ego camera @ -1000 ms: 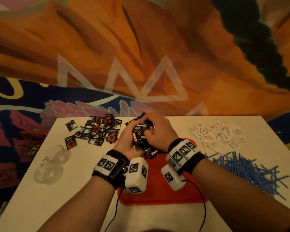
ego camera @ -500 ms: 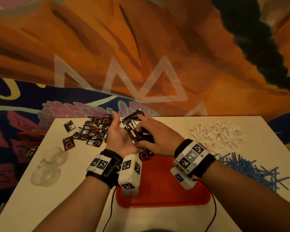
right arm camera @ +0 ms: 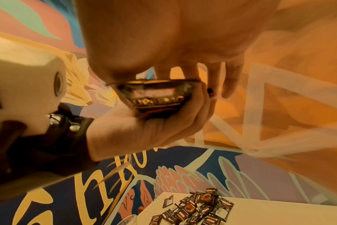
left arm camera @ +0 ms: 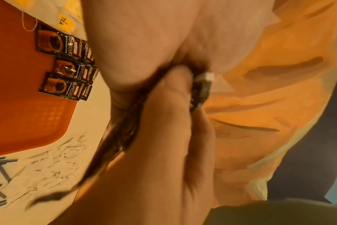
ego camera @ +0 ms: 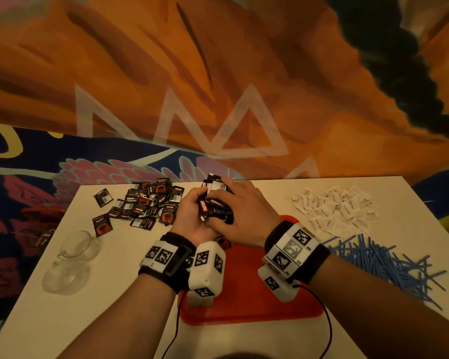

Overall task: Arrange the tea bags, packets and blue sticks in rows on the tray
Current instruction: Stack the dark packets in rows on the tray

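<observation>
Both hands meet above the far edge of the red tray [ego camera: 244,296]. My left hand [ego camera: 192,203] cups a stack of black coffee packets [ego camera: 213,207] in its palm. My right hand [ego camera: 228,200] grips the same stack from above, fingers curled over its far end. The right wrist view shows the stack [right arm camera: 156,99] lying in the left palm. Three black packets [left arm camera: 63,68] lie in a row on the tray [left arm camera: 19,114], with yellow-tagged tea bags [left arm camera: 65,21] beside them. A loose pile of black packets [ego camera: 145,203] lies on the table at the back left.
White packets [ego camera: 334,206] are heaped at the back right, and blue sticks [ego camera: 378,257] are piled in front of them. Two glass cups [ego camera: 75,244] stand near the table's left edge. A painted wall rises right behind the table.
Half a second ago my left hand was spread open beside the pile. It has since closed against the right hand, and both now clasp the stack of packets together.
</observation>
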Demonstrator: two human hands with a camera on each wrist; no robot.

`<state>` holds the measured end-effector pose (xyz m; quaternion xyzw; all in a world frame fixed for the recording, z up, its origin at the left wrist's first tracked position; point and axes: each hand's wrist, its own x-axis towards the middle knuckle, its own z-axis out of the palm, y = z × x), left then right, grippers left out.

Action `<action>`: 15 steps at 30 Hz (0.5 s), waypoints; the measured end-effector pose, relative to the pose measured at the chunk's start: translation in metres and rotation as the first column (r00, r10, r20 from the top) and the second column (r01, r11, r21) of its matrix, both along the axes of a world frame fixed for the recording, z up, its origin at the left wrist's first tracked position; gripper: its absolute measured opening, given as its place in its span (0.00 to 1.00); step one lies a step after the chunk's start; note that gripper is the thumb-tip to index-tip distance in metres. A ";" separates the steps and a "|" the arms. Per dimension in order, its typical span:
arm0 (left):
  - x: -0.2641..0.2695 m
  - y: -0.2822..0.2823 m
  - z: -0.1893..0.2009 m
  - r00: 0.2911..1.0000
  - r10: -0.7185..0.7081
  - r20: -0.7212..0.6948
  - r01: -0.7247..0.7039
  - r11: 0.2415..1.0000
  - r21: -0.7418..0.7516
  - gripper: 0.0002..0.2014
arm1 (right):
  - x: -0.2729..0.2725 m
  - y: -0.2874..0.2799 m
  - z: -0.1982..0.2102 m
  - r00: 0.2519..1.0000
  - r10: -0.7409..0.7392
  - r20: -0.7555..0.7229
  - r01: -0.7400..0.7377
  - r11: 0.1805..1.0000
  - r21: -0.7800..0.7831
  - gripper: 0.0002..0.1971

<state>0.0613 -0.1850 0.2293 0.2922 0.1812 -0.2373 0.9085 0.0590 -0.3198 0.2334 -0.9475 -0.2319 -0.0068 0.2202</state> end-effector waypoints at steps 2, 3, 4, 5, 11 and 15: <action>0.000 -0.001 0.000 1.000 0.024 0.005 -0.024 0.999 -0.042 0.25 | 0.000 0.001 -0.001 1.000 -0.010 -0.013 0.010 1.000 0.016 0.30; 0.001 -0.002 0.001 1.000 0.017 0.003 -0.017 0.999 -0.047 0.27 | 0.001 0.000 -0.001 0.999 -0.012 -0.037 0.013 1.000 0.017 0.31; 0.001 -0.002 0.002 1.000 -0.002 -0.006 0.002 1.000 -0.031 0.27 | 0.002 0.000 -0.001 0.998 -0.013 -0.068 0.015 1.000 0.017 0.33; 0.002 -0.002 0.002 0.999 -0.029 -0.015 0.029 0.999 -0.012 0.26 | 0.002 0.000 0.000 0.995 -0.013 -0.097 0.015 1.000 0.020 0.34; 0.005 -0.002 0.000 0.998 -0.046 -0.034 0.047 0.998 0.032 0.26 | 0.002 -0.005 0.005 0.997 -0.043 -0.070 0.041 0.999 -0.033 0.26; 0.006 -0.003 0.000 0.997 -0.053 -0.051 0.057 0.996 0.064 0.24 | 0.006 -0.010 0.003 0.993 -0.107 -0.042 0.103 0.990 -0.095 0.31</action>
